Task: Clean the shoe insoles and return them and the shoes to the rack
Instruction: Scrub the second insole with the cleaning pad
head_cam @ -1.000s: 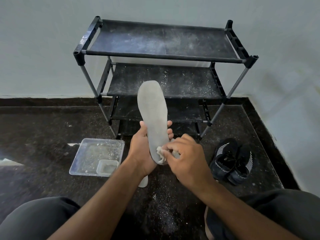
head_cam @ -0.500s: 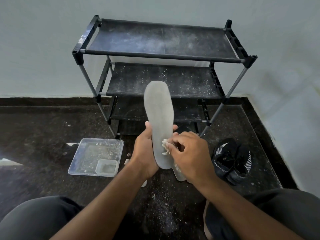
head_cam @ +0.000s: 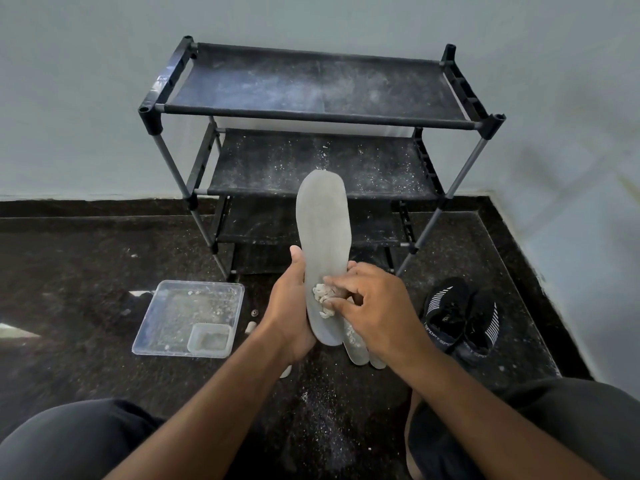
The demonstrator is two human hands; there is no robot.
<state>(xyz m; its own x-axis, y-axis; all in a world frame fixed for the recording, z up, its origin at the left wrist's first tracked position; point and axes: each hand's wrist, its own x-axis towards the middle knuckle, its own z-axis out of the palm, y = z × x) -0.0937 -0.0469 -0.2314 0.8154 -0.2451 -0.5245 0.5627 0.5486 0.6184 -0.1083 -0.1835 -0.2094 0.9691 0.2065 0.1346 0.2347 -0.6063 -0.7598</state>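
Observation:
My left hand (head_cam: 289, 306) grips a grey insole (head_cam: 323, 230) by its lower part and holds it upright in front of the rack. My right hand (head_cam: 375, 306) pinches a small crumpled whitish wad (head_cam: 323, 294) against the lower half of the insole's face. More pale insoles (head_cam: 356, 344) lie on the floor below my right hand, partly hidden by it. A pair of black shoes (head_cam: 460, 317) with white stripes stands on the floor to the right. The black shoe rack (head_cam: 322, 116) stands against the wall with dusty bare shelves.
A clear plastic tray (head_cam: 166, 323) with a small clear tub (head_cam: 209, 337) in its near corner sits on the dark floor at left. White powder specks the floor between my knees. A wall corner closes off the right side.
The insole has shifted to the right and slightly lower in my left hand's grip. My right hand has rubbed the wad along its lower part, staying near the heel end.

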